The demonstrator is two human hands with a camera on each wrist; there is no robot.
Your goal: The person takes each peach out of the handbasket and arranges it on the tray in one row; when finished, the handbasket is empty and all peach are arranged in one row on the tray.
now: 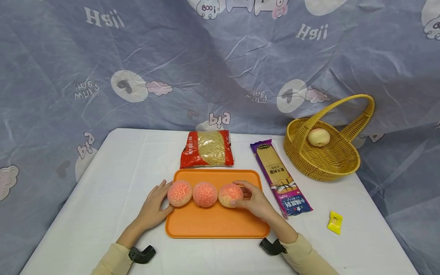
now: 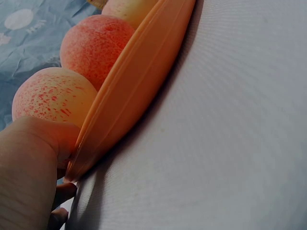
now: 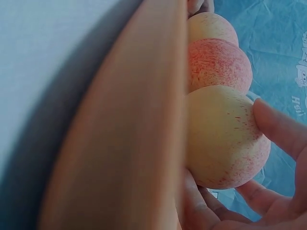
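Left hand (image 1: 154,208) lies at the 9 o'clock edge of the flat orange plastic tray (image 1: 216,225), fingers nearly straight and relaxed, tips against the leftmost pink-speckled round peach (image 1: 180,193); it presses, closes on nothing. The left wrist view shows the thumb (image 2: 45,143) at the tray rim beside that peach. Middle pink-speckled peach (image 1: 204,194) sits touching both neighbours, no hand on it. Rightmost yellow-pink peach (image 1: 230,195) sits at the tray's centre-right, the three forming a row across the upper half. Right hand (image 1: 256,202) curls round this peach from its 3 o'clock side: one finger (image 3: 280,127) over the top, others cupped beneath, per the right wrist view. At 12 o'clock beyond the tray: red bag of thin noodles (image 1: 207,149). At 2 o'clock: long purple packet of dry noodles (image 1: 280,177), then the woven yellow wicker basket (image 1: 323,160) holding a pale peach (image 1: 318,137). Small yellow wrapped sweet (image 1: 335,222) at 4 o'clock. Judgement: the peaches look light, round, prone to roll on the smooth tray; firmness cannot be told. Best hold: a wide cupped grasp across opposite sides, low pressure.
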